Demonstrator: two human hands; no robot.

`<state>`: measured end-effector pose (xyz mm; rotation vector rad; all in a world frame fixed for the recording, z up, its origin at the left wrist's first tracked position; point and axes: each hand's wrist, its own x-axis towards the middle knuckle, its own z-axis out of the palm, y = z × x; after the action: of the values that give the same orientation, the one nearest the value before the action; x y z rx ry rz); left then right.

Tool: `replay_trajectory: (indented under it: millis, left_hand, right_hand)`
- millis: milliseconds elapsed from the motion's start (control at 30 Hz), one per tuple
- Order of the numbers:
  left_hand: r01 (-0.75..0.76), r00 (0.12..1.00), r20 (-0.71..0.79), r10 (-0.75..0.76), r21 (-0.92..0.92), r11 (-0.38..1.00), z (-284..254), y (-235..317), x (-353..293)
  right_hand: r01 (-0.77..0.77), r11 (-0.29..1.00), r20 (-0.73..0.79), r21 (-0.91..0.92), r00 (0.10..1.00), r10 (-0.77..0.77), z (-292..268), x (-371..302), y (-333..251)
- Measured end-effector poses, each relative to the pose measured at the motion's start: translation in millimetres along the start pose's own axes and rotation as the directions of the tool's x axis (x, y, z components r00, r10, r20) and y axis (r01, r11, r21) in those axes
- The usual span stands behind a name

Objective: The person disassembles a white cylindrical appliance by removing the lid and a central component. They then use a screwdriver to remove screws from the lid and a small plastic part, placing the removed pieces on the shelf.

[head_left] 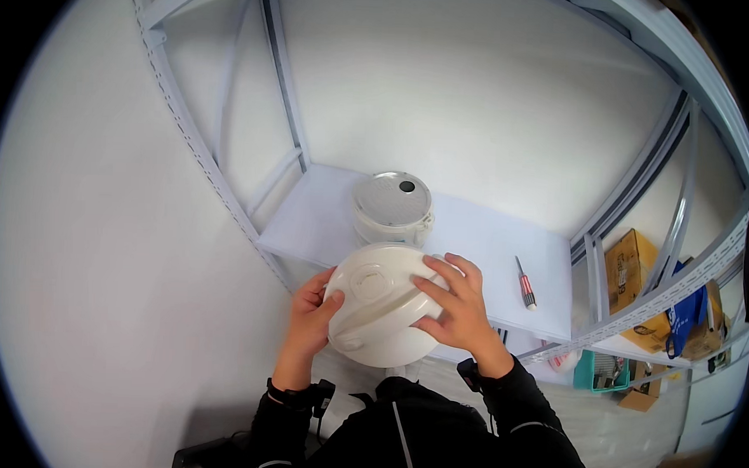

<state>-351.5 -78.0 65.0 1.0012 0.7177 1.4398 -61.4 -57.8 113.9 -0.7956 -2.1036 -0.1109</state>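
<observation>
A round white plastic lid [371, 341], apparently from a rice cooker, is held in front of my body with its outer face up. It has a raised bar handle and an oval vent cap. My left hand [312, 316] grips its left rim, thumb on top and the other fingers mostly hidden underneath. From the right, my right hand [458, 307] holds the lid, its fingers spread over the top and its thumb by the handle. Just beyond stands a white cooker body [391, 232] topped by a silver perforated disc [390, 200] with a dark round hole.
A red and black screwdriver [525, 287] lies on the white shelf [482, 229], right of the cooker body. Grey metal uprights [188, 124] frame both sides. Lower right are cardboard boxes [629, 268], a blue bag [685, 319] and a teal basket [586, 371].
</observation>
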Motion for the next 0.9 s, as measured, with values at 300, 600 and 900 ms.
replay_trajectory:
  millis: [300,600,900]
  left_hand:
    - [-0.013,1.000,0.009,0.012,0.210,0.978,-11.4,-7.4,78.4]
    - [0.003,0.995,-0.101,0.022,0.246,0.969,-6.1,-45.4,178.2]
    - [-0.182,0.982,0.046,0.183,0.487,0.854,-31.3,-76.7,242.2]
  right_hand:
    - [-0.278,0.941,-0.185,0.191,0.932,0.313,55.9,16.9,57.6]
    - [-0.472,0.866,-0.218,0.162,0.839,0.498,81.5,55.3,110.2]
    - [-0.550,0.835,-0.166,0.027,0.821,0.546,104.4,76.4,138.3]
